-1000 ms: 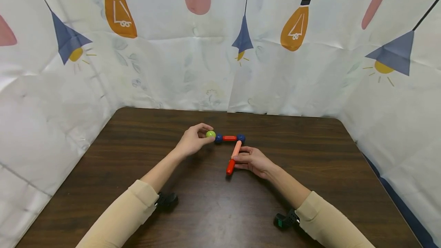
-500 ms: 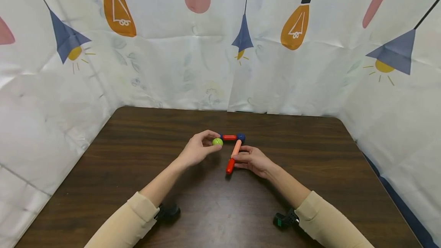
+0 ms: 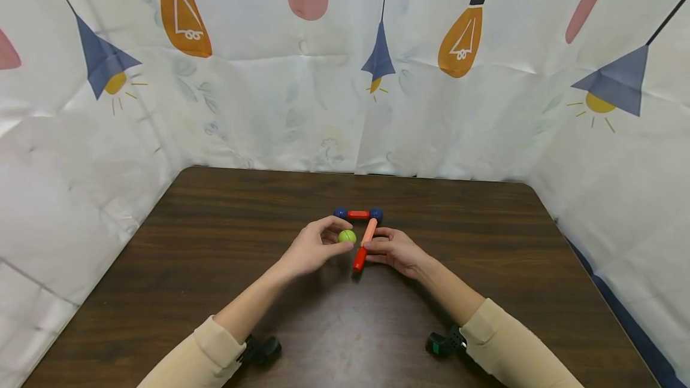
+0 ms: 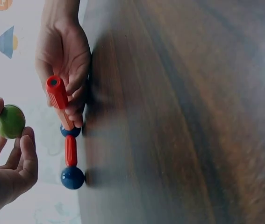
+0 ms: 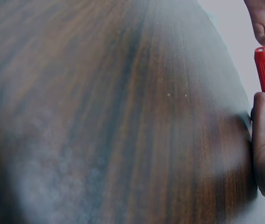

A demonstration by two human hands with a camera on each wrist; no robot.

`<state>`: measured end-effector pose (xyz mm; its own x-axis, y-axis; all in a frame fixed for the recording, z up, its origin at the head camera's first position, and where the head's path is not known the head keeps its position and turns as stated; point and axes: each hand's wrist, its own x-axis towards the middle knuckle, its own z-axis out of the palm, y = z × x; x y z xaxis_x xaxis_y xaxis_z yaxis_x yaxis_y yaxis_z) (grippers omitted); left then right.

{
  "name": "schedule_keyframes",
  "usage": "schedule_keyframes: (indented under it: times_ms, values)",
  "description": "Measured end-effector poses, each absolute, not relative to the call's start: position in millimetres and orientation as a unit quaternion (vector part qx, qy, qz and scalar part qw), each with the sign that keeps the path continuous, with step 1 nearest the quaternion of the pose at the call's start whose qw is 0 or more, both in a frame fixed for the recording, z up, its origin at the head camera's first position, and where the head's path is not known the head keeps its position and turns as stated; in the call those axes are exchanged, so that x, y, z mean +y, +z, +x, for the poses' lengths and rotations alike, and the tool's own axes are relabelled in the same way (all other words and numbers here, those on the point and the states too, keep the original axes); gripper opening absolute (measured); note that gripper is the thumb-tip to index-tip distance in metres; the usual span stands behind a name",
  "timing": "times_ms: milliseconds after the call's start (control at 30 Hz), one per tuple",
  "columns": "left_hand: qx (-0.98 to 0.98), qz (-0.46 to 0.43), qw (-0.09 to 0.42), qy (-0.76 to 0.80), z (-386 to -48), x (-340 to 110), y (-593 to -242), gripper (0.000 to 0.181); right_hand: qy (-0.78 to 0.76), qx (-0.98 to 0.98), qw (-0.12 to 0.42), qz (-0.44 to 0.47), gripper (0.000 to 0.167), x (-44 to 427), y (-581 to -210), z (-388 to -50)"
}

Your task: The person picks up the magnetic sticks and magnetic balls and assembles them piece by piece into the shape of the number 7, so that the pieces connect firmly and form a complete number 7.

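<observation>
My left hand [image 3: 315, 248] pinches a green ball [image 3: 347, 236] between thumb and fingertips, just left of the rods. My right hand [image 3: 400, 252] holds a salmon rod [image 3: 369, 232] near where it joins a red rod [image 3: 359, 260], end to end. The salmon rod's far end meets a blue ball [image 3: 376, 215]. From that ball a short red rod [image 3: 358, 215] runs left to another blue ball [image 3: 340, 213]. In the left wrist view the green ball [image 4: 10, 121] is apart from the ridged red rod [image 4: 57, 92], whose free end shows a dark disc.
The pieces lie toward the back of a dark wood-grain table [image 3: 226, 220]. A white printed curtain [image 3: 259, 112] hangs behind it and at both sides. Dark wrist cameras are strapped below both cuffs.
My left hand has carried the green ball from beside the left blue ball, toward me and to the right, near the red rod's free end. My right hand and the joined pieces have stayed put.
</observation>
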<state>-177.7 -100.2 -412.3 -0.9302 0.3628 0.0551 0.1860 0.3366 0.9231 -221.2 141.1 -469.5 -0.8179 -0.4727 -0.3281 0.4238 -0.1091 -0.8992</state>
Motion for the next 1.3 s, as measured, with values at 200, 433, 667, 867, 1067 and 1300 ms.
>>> schedule_keyframes:
  times_ms: [200,433,667,867,1067,1300]
  values:
    - [0.811,0.176,0.097,0.55,-171,-97,-415,0.038,-0.742,0.598,0.302,-0.028,0.063,141,-469,-221]
    - [0.801,0.182,0.134,0.554,-163,-96,-423,0.037,-0.743,0.595,0.306,-0.022,0.065,140,-468,-222]
    - [0.796,0.184,0.163,0.553,-155,-97,-430,0.036,-0.745,0.594,0.303,-0.016,0.064,140,-467,-221]
    - [0.799,0.178,0.171,0.549,-149,-101,-432,0.035,-0.744,0.595,0.303,-0.01,0.063,140,-468,-221]
    - [0.794,0.182,0.184,0.551,-144,-104,-434,0.034,-0.744,0.597,0.301,-0.009,0.062,141,-468,-221]
    - [0.786,0.171,0.201,0.56,-143,-105,-437,0.033,-0.744,0.596,0.302,-0.008,0.061,140,-467,-220]
